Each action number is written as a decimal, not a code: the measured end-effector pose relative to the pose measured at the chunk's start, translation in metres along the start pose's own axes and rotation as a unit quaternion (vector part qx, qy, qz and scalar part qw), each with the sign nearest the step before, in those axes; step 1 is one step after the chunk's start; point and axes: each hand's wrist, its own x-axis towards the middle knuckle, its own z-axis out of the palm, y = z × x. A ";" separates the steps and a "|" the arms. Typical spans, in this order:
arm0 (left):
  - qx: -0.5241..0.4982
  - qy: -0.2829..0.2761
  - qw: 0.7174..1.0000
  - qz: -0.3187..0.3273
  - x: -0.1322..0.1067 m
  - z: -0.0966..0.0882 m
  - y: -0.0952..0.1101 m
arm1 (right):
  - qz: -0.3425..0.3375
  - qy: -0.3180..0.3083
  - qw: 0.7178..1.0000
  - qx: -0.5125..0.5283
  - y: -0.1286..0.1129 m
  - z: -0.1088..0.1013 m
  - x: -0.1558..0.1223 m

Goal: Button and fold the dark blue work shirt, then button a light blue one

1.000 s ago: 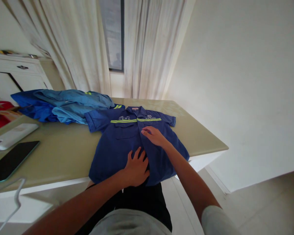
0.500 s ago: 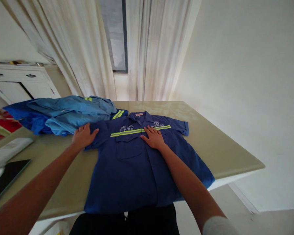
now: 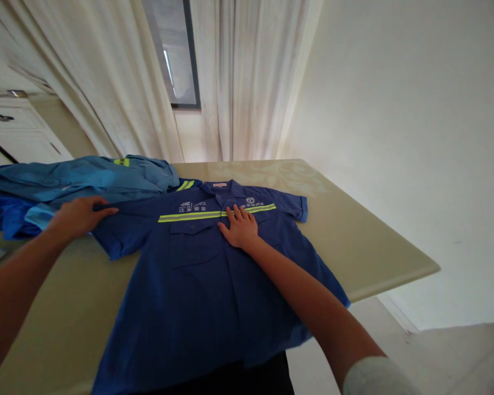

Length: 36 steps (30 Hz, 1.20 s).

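1. We judge the step in hand to be straightening the dark blue shirt, which lies front up on the counter, under our right hand and out towards our left hand
2. Our right hand is flat, fingers a little spread, on the shirt front at the yellow-green stripe, gripping nothing
3. Our left hand is narrow, thumb and forefinger close together at the sleeve; we cannot tell whether cloth is pinched there
4. The next move, we judge, calls for a steady right palm while the left draws the sleeve smooth; the cloth could bunch
5. A chest pocket sits between our hands, nearer the right, flap down, contents hidden
6. Just beyond our left hand is a loose pile of blue garments; farther off stands a cabinet, contents unseen
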 end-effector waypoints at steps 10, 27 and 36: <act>0.074 0.031 0.975 0.208 -0.070 0.038 0.135 | -0.005 0.009 1.000 0.008 -0.007 -0.001 0.006; -0.008 -0.073 0.970 0.231 -0.007 0.133 0.247 | -0.050 0.027 0.997 0.045 0.027 -0.003 0.067; -0.062 -0.016 0.973 0.221 -0.003 0.136 0.247 | -0.175 0.010 0.984 0.043 0.016 -0.017 0.042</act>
